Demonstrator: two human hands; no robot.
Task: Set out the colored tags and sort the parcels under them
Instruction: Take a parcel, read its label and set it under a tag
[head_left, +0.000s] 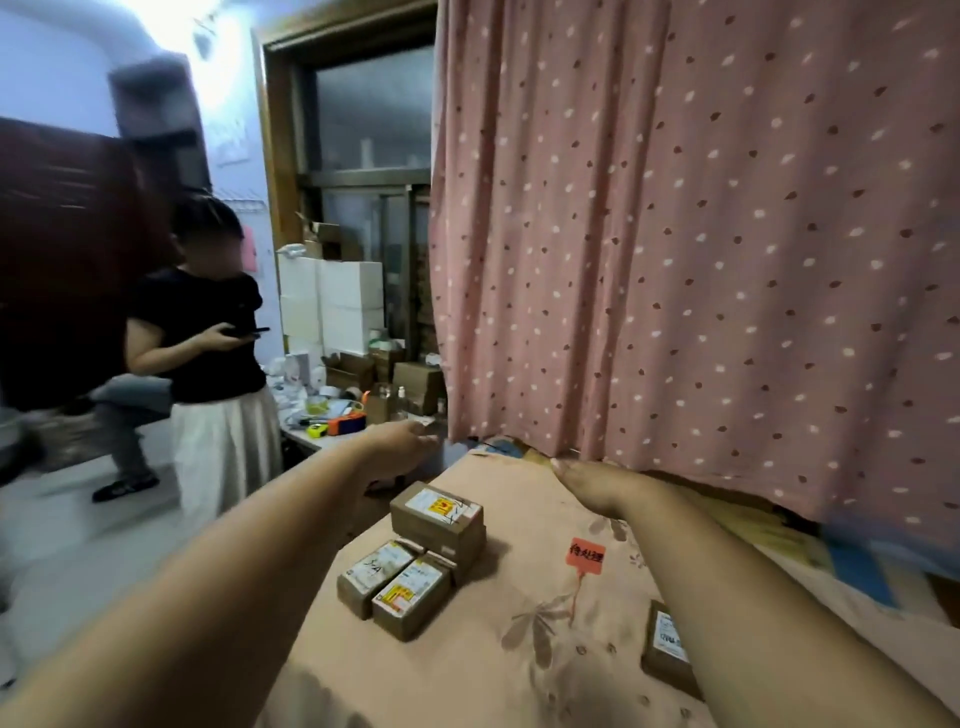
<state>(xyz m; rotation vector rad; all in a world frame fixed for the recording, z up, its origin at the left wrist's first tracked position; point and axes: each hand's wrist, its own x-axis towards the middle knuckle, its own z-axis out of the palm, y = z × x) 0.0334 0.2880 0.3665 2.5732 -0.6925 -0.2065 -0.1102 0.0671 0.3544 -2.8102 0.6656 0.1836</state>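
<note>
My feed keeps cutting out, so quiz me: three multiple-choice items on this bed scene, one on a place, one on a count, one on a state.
1. Where does the red-orange paper tag lie relative to the cluster of brown cardboard parcels?
A. to its right, apart
B. on top of it
C. to its left

2. How many coloured tags lie on the peach floral bedsheet?
A. three
B. one
C. none

3. What is the right hand holding?
A. a parcel
B. the tag
C. no parcel and no tag

Answers: 1 A, bare sheet separates them. 2 B, only one tag shows. 3 C, it reaches toward the pink dotted curtain, clear of both.
</note>
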